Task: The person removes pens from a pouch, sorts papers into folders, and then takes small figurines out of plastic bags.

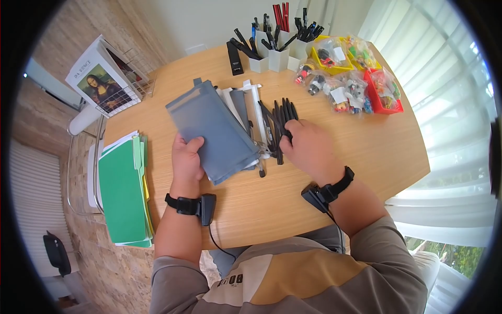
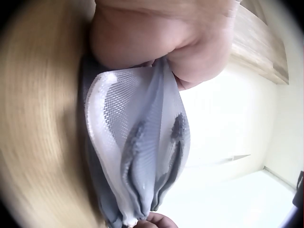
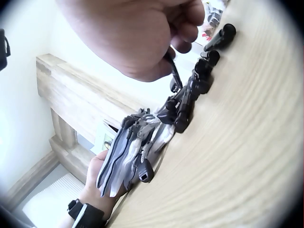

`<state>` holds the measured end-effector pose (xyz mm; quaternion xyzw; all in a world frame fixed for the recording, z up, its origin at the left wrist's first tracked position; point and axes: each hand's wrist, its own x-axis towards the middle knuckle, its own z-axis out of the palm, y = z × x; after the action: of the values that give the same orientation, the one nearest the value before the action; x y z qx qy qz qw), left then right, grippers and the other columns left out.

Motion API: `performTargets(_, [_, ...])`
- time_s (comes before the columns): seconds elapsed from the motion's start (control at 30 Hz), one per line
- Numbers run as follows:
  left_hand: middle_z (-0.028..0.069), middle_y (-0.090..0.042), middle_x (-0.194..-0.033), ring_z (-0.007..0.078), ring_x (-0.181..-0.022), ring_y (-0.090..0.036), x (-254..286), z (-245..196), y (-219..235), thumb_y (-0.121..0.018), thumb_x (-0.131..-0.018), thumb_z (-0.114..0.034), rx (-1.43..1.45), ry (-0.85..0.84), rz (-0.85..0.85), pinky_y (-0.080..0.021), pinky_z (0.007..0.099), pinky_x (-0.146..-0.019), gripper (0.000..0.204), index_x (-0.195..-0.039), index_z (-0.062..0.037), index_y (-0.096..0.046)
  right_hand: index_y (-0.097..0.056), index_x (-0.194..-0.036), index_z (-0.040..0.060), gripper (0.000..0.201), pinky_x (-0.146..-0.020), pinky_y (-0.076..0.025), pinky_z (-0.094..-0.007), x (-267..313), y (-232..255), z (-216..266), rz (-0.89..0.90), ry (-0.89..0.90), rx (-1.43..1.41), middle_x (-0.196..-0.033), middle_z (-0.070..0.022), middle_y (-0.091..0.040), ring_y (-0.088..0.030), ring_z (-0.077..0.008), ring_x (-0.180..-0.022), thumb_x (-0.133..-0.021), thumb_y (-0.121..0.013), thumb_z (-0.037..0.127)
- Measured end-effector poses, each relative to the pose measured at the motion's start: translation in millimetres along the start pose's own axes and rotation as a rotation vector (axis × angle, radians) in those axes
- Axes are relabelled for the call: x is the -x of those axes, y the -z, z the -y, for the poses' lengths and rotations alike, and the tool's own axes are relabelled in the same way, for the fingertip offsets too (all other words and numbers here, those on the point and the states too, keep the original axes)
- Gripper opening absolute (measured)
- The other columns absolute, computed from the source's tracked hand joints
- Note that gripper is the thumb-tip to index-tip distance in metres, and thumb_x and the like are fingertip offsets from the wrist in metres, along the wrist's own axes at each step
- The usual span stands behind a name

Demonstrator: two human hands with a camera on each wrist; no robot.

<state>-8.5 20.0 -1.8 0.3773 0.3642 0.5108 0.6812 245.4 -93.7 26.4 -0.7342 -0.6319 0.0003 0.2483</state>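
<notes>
Head view: gripping gray pouches over the bench between thumb and fingers of the left hand; curling fingers of the right hand at black pens just beside. Left wrist: showing parted pouch edges; best kept steady. Right wrist: apparently pinching a slim dark pen; better lifted clear of the others.

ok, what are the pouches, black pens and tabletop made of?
Pouches: probably mesh-reinforced plastic, translucent, fine grid visible. Black pens: likely plastic, smooth, with soft highlights. Tabletop: wood or wood-look laminate; light grain, satin sheen, can't tell which.
</notes>
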Motion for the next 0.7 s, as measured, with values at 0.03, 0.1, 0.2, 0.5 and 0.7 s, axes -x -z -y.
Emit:
performTargets(0.03, [0.0127, -0.062, -0.116, 0.0240, -0.103, -0.062, 0, 1, -1, -0.051, -0.084, 0.005, -0.062, -0.023, 0.032, -0.050, 0.0369, -0.093, 0.039, -0.123, 0.0020, -0.051, -0.061, -0.089, 0.0075, 0.015, -0.069, -0.053, -0.0420, 2, -1, -1, 0.069, 0.002, 0.021, -0.085, -0.0111, -0.062, -0.063, -0.0306, -0.081, -0.081, -0.064, 0.020])
performTargets(0.1, [0.0116, -0.063, -0.114, 0.0222, -0.101, -0.062, 1, 6, -3, -0.053, -0.084, 0.005, -0.123, -0.047, 0.066, -0.050, 0.0355, -0.092, 0.038, -0.122, 0.0023, -0.052, -0.062, -0.091, 0.0076, 0.017, -0.070, -0.053, -0.0419, 2, 2, 1, 0.066, 0.017, -0.003, -0.088, -0.0107, -0.061, -0.063, -0.0303, -0.084, -0.082, -0.064, 0.021])
performTargets(0.2, [0.0107, -0.064, -0.111, 0.0204, -0.100, -0.063, 1, 12, -2, -0.055, -0.084, 0.006, -0.287, -0.071, 0.040, -0.051, 0.0340, -0.090, 0.035, -0.119, 0.0024, -0.054, -0.064, -0.096, 0.0079, 0.021, -0.074, -0.053, -0.0416, 3, -1, 3, 0.052, 0.067, -0.044, -0.093, -0.0102, -0.058, -0.062, -0.0298, -0.089, -0.082, -0.065, 0.023])
performTargets(0.5, [0.0101, -0.063, -0.114, 0.0200, -0.101, -0.063, 10, 3, -11, -0.057, -0.087, 0.006, -0.122, 0.108, 0.148, -0.051, 0.0343, -0.092, 0.033, -0.119, 0.0007, -0.053, -0.068, -0.109, 0.0122, 0.031, -0.085, -0.050, -0.0394, 5, -9, 0, 0.152, 0.165, -0.066, -0.105, -0.0097, -0.057, -0.060, -0.0289, -0.099, -0.079, -0.071, 0.022])
performTargets(0.7, [0.0105, -0.063, -0.116, 0.0214, -0.101, -0.064, 15, 6, -15, -0.056, -0.086, 0.006, -0.077, 0.157, 0.207, -0.052, 0.0341, -0.092, 0.038, -0.124, 0.0000, -0.052, -0.070, -0.106, 0.0149, 0.029, -0.084, -0.049, -0.0408, 7, -12, -1, 0.137, 0.237, -0.059, -0.106, -0.0105, -0.055, -0.056, -0.0297, -0.101, -0.079, -0.071, 0.026])
